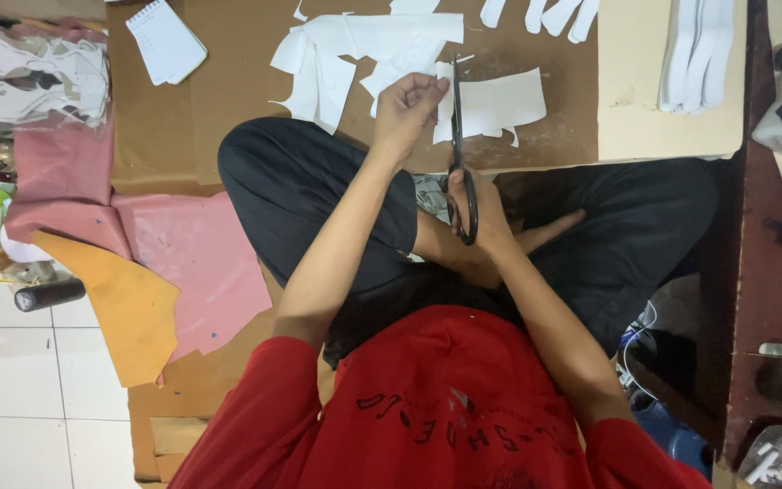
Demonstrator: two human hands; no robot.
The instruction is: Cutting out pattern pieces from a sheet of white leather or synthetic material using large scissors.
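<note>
My right hand (489, 217) grips the black handles of a pair of scissors (460, 154), whose blades point away from me into a white cut-out piece (500, 104). My left hand (405, 110) pinches the left edge of that same white piece, just beside the blades. The piece lies over the edge of a brown cardboard sheet (228, 81) in front of my crossed legs in dark trousers.
More white cut pieces (355, 50) lie on the cardboard behind my hands, and white strips (699, 54) on a pale board at the right. A small notepad (166, 41) sits far left. Pink (201, 263) and orange (124, 303) sheets lie on the floor at left.
</note>
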